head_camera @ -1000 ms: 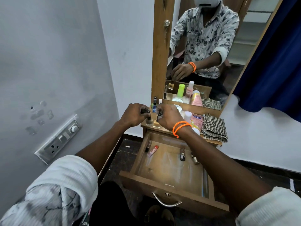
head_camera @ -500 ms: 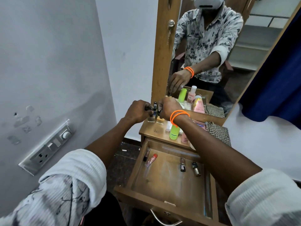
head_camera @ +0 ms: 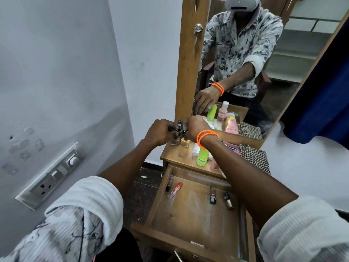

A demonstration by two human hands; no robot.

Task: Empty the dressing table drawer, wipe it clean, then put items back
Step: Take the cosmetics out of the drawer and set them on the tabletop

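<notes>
On the tabletop, left hand and right hand each clamp small bottles.

Wooden dressing-table top bears nail-polish bottles, green bottle, checked cloth.

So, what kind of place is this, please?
Probably a bedroom or dressing corner at home: a tall mirror above a small wooden dressing table, cosmetic bottles on top, and an open drawer.

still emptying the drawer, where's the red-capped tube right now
In the head view, the red-capped tube lies in the open drawer near its back left corner, just right of a dark little bottle.
</notes>
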